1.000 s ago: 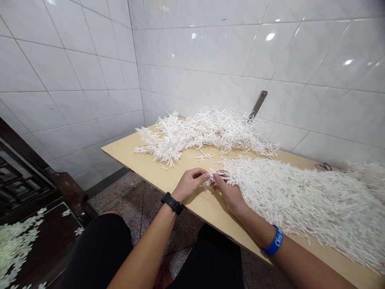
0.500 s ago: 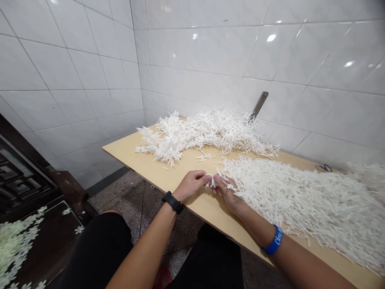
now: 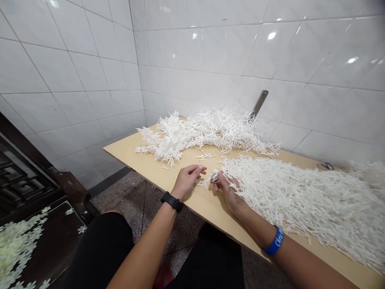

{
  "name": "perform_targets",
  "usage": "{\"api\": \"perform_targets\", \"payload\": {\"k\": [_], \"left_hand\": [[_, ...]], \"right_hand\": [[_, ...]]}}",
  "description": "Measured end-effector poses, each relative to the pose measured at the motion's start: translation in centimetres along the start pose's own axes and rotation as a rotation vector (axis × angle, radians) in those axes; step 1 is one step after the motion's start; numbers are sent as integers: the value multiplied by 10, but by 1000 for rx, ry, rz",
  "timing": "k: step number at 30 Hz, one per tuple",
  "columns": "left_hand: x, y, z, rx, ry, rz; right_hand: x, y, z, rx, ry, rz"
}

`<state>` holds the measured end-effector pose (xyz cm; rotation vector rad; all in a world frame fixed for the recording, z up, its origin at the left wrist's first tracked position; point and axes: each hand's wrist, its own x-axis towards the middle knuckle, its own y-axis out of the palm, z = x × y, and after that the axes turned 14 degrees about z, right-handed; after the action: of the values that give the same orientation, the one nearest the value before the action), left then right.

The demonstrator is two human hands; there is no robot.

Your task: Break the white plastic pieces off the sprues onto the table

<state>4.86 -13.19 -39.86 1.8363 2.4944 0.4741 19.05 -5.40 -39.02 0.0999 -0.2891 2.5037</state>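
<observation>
My right hand (image 3: 226, 188) pinches a small white branching plastic sprig (image 3: 214, 176) between thumb and fingers, beside the edge of a thick pile of white plastic strands (image 3: 300, 192). To its left, my left hand (image 3: 187, 181) is apart from the sprig, its fingers loosely bent and no piece visible in them. Several small white bits (image 3: 203, 182) lie on the table between the two hands. Farther back spreads a tangled heap of white branching sprigs (image 3: 204, 130), with a few loose sprigs (image 3: 205, 156) in front of it.
The tan tabletop (image 3: 126, 150) runs along a tiled wall, its front edge close to my knees. A metal bracket (image 3: 259, 104) stands up behind the heap. A dark cord loop (image 3: 325, 165) lies near the wall. Pale flower pieces (image 3: 21, 245) cover part of a dark wooden seat at left.
My left hand has come away from the sprig and moved slightly left, its fingers loosening. My right hand stays nearly in place, still holding the sprig. White bits now show between the hands.
</observation>
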Motion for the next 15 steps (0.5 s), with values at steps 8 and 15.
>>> {"api": "perform_targets", "payload": {"k": [8, 15], "left_hand": [[-2, 0, -2, -40, -16, 97], [-1, 1, 1, -24, -12, 123]], "right_hand": [[1, 0, -6, 89, -17, 38], [3, 10, 2, 297, -16, -94]]}}
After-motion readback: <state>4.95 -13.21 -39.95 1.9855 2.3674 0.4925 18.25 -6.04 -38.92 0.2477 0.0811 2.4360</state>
